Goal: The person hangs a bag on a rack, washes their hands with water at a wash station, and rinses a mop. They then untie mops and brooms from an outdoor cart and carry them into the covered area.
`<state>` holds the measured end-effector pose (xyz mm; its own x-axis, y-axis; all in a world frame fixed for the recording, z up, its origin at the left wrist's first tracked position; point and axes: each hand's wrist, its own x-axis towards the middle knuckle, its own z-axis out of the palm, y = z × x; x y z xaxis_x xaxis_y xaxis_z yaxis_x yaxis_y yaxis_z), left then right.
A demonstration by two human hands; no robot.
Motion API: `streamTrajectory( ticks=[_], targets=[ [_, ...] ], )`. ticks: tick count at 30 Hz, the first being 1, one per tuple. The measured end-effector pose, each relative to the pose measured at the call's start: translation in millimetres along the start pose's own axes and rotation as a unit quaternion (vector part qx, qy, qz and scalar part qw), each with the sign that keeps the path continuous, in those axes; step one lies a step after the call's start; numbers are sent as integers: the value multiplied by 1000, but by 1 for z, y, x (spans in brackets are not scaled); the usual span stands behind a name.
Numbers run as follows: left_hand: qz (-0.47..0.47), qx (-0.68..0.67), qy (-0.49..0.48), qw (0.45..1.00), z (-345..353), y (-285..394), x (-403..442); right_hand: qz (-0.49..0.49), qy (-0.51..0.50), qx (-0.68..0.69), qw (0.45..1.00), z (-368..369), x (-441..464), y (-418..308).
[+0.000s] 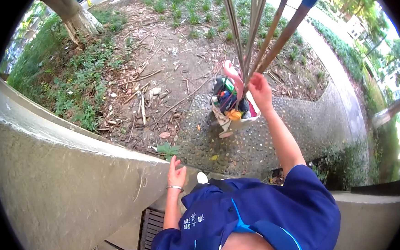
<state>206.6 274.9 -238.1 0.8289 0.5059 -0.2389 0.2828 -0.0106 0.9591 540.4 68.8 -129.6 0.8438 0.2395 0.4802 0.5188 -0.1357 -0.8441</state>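
Observation:
My right hand (261, 93) is closed at the lower part of a brown wooden pole (282, 38), where several poles come together; the fingers partly hide the grip. Beside it are slim metallic poles (252, 24), all slanting up out of the frame. Below them is a pale bucket (254, 120) crammed with cloths, a green item (227, 83), a yellow-orange item (234, 115) and a pink item (233, 77). My left hand (176, 175), with a band on the wrist, hangs open and holds nothing, near a small leafy plant (167, 149).
A thick concrete wall (66, 179) runs along the left. Pebbled paving (210, 145) lies ahead, bordering bare soil with twigs (160, 68). A tree trunk (75, 20) stands at the upper left. A metal drain grate (151, 229) is low on the left.

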Motion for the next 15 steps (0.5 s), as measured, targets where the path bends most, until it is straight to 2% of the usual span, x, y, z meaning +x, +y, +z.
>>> streamTrajectory(
  ticks=[2,4,6,8,10,12,13,15],
  targets=[
    [-19,-37,4,999,-6,-2,3,-36,55,-57,996,19,30,-40],
    [-60,-105,0,993,-7,0,11,-51,68,-71,994,33,65,-36],
    [-69,-121,-14,990,-4,13,26,-159,137,-137,968,49,97,-41],
    [37,-72,-68,994,4,53,44,-198,139,-154,958,60,129,-45],
    [105,-45,-76,991,18,91,69,-68,-28,-148,986,62,167,-26],
    [213,-24,-65,975,37,121,100,6,-77,-123,989,55,176,-48],
    [228,-21,-67,971,43,143,112,-22,-28,-166,985,55,176,-51],
    [261,-60,-55,962,54,188,133,-42,-9,-193,980,45,158,-73]
  ],
)
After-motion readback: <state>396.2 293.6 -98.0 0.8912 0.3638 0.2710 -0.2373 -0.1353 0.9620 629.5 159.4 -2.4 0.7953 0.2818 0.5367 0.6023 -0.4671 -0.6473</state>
